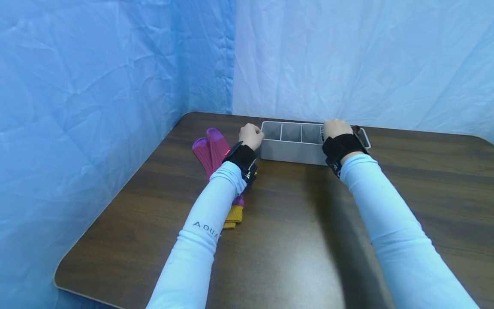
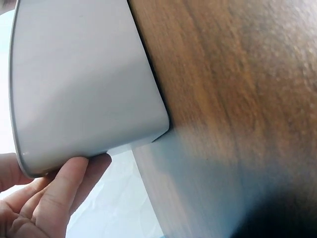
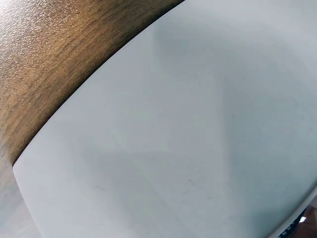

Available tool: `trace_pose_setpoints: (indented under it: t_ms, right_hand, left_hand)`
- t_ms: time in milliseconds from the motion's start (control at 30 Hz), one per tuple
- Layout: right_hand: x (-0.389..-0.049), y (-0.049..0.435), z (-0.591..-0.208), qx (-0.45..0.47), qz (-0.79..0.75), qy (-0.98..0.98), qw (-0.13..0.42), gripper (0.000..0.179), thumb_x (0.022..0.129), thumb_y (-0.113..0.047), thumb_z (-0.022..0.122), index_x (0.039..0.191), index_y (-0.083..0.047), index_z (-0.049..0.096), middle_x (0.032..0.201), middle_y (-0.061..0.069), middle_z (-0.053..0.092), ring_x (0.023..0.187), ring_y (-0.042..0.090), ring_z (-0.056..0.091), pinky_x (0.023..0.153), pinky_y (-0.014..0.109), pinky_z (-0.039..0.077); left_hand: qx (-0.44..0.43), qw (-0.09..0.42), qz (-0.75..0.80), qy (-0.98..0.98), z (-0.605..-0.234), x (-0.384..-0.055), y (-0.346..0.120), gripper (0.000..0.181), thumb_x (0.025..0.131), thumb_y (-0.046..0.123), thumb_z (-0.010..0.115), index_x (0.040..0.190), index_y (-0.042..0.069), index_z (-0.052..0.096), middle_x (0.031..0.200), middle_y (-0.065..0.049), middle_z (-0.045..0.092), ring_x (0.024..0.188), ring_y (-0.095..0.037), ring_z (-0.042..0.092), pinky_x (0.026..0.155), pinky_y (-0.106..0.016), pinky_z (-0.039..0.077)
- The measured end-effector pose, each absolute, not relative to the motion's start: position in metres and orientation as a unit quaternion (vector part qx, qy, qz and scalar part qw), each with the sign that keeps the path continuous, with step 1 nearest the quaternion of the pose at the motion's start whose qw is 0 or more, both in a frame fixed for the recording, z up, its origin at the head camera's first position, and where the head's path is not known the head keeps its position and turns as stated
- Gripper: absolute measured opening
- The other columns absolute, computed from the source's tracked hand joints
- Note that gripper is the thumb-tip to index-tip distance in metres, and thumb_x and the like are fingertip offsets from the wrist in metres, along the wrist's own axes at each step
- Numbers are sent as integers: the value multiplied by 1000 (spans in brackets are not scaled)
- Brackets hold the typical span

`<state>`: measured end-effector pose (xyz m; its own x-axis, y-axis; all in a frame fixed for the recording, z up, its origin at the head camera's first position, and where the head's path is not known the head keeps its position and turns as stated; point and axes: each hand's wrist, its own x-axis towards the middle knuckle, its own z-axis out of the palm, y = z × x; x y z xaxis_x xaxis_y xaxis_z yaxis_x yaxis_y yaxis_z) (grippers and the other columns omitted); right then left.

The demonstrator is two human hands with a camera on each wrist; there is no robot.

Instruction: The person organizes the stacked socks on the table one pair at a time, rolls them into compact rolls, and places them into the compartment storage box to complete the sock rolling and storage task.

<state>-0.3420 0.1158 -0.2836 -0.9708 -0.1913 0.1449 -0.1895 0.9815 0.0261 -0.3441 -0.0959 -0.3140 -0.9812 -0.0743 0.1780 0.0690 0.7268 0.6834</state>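
Observation:
A long grey divided organizer box stands near the table's far edge, with open compartments along its top. My left hand is at its left end. In the left wrist view, the fingers lie against the outer end wall just under the rim, with the thumb on the rim's other side. Over the right part of the box is my right hand, knuckles up and fingertips hidden; I cannot tell what they hold. In the right wrist view the box's pale wall fills most of the frame.
A pair of purple socks with yellow cuffs lies left of the box, partly covered by my left forearm. A small dark object shows at the box's right end. Blue sheeting hangs behind and left of the brown table.

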Motion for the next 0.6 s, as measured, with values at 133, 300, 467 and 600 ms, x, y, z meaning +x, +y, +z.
trace_pose_setpoints:
  t_ms: [133, 300, 467, 600]
  right_hand:
    - [-340, 113, -281, 89, -5, -993, 79, 13, 73, 3, 50, 66, 7, 60, 73, 23, 62, 66, 34, 58, 59, 42, 47]
    - [-336, 114, -282, 90, 17, -994, 67, 15, 75, 4, 46, 69, 9, 59, 71, 24, 61, 61, 32, 57, 53, 39, 46]
    - [-337, 117, -285, 101, 15, -991, 82, 16, 74, 4, 47, 62, 5, 57, 63, 20, 59, 53, 27, 54, 46, 36, 43]
    - [-338, 110, -287, 141, 8, -973, 182, 14, 77, 0, 49, 69, 4, 60, 66, 18, 58, 55, 27, 53, 47, 38, 42]
  left_hand:
    - [19, 88, -380, -921, -304, -335, -95, 43, 84, 9, 46, 44, 12, 30, 39, 9, 19, 45, -10, 25, 46, -19, 21]
    - [44, 43, -359, -931, -305, -348, -93, 43, 86, 16, 45, 44, 11, 34, 41, 5, 26, 46, -12, 30, 49, -22, 27]
    - [-3, 24, -309, -951, -341, -405, -114, 35, 82, 31, 47, 52, 15, 56, 49, 5, 52, 51, -10, 47, 52, -24, 36]
    - [-8, 3, -250, -968, -307, -381, -134, 28, 83, 32, 48, 97, 15, 64, 96, -2, 63, 87, -18, 57, 74, -31, 43]
